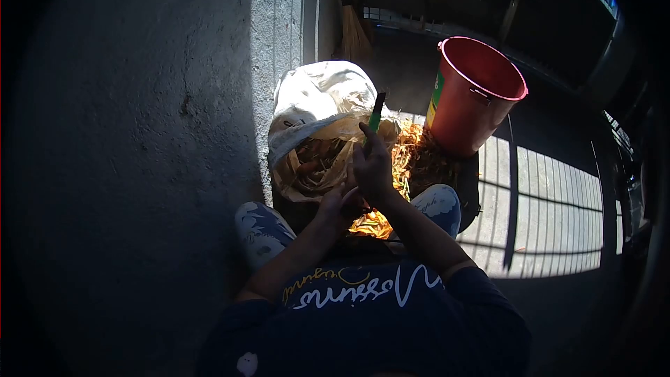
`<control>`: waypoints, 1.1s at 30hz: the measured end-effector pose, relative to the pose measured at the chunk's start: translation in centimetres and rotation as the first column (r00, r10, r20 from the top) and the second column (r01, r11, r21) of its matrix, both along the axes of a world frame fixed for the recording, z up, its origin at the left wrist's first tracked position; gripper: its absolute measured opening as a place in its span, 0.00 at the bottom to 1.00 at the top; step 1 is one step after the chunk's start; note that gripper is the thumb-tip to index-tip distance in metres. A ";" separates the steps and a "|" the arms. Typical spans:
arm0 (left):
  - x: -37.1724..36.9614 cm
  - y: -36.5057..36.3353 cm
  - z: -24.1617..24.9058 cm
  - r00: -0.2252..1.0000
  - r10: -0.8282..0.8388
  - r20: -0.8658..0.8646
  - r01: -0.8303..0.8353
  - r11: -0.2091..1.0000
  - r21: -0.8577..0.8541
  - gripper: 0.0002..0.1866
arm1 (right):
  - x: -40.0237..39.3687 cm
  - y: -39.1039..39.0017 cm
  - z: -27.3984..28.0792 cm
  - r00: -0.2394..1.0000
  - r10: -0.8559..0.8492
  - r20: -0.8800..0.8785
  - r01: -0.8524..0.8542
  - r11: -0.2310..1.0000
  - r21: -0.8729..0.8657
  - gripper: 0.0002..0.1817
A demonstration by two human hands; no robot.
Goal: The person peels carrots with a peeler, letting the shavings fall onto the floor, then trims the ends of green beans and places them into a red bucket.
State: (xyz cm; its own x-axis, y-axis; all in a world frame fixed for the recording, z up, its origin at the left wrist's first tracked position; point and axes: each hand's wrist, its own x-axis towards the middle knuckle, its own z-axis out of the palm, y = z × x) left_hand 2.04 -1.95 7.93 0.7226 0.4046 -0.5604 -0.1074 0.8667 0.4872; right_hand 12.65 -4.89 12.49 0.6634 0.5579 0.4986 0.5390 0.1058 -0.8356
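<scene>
My right hand (373, 171) is closed around a green box cutter (375, 117), its dark blade pointing up and away from me. Close below it, my left hand (340, 207) is curled, its fingers partly hidden behind my right hand. A small dark thing shows by its fingertips, too shaded to name. Just beyond both hands, a white sack (324, 87) lies with its mouth towards me, with brown, dry-looking pieces (317, 160) inside. Sunlit orange and yellow scraps (371, 225) lie between my legs and along the sack's right side.
A red bucket (464, 98) stands at the right behind the scraps. The rough grey wall (160, 112) rises close on my left. A broom (354, 31) leans at the back. Barred sunlight falls across the floor (551, 209) at the right.
</scene>
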 end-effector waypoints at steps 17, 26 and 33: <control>-4.2 -0.3 2.0 0.985 -0.174 0.008 0.173 0.982 0.075 0.16 | 11.3 1.4 -5.3 0.912 -0.391 -0.121 0.347 0.896 -0.275 0.22; -2.6 -0.2 -0.4 0.965 -0.252 0.075 0.238 0.959 0.155 0.18 | 3.5 0.7 -1.2 0.980 -0.065 -0.186 0.019 0.970 -0.240 0.28; -5.7 -1.5 3.6 0.895 -0.446 -0.020 0.429 0.846 0.317 0.24 | 12.7 2.0 -8.2 0.934 -0.353 0.045 0.346 0.871 -0.350 0.26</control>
